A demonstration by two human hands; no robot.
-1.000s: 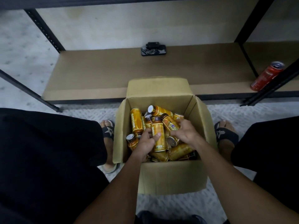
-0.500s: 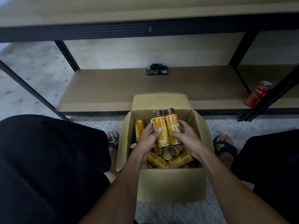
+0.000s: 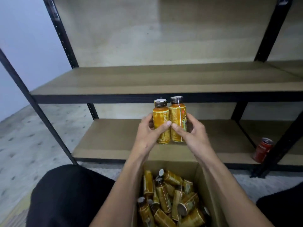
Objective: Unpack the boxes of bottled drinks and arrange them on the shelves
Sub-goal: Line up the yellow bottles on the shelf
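The left hand point(image 3: 147, 135) curled round the left bottle point(image 3: 161, 118), thumb across its label; the right hand point(image 3: 194, 136) gripped the right bottle point(image 3: 176, 115) likewise. Both bottles stood upright, touching side by side, above the box point(image 3: 172, 165) and before the lower shelf point(image 3: 114, 138). The box held loose bottles point(image 3: 165, 199), jumbled. A can point(image 3: 262, 150) stood on that shelf.

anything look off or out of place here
A lone red can stands at the far right of the lower shelf, a different drink from the rest. The yellow bottles in the box lie jumbled at all angles, not upright. No spill or damage shows.
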